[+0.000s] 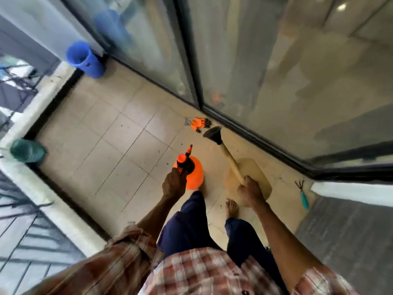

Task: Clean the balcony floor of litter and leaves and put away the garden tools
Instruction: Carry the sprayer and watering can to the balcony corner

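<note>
The left hand (173, 184) grips the orange sprayer (194, 173) by its handle, the right hand (249, 192) curls round the beige watering can (253, 167) at its spout base, both over the tiled floor (110, 145), where orange gloves (198, 123) lie farther off beside the glass door (276, 81).

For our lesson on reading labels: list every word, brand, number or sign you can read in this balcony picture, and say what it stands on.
No text can be read anywhere in this picture.
The orange sprayer, the beige watering can, the blue tub and the orange gloves show no print in this blurred view.
</note>
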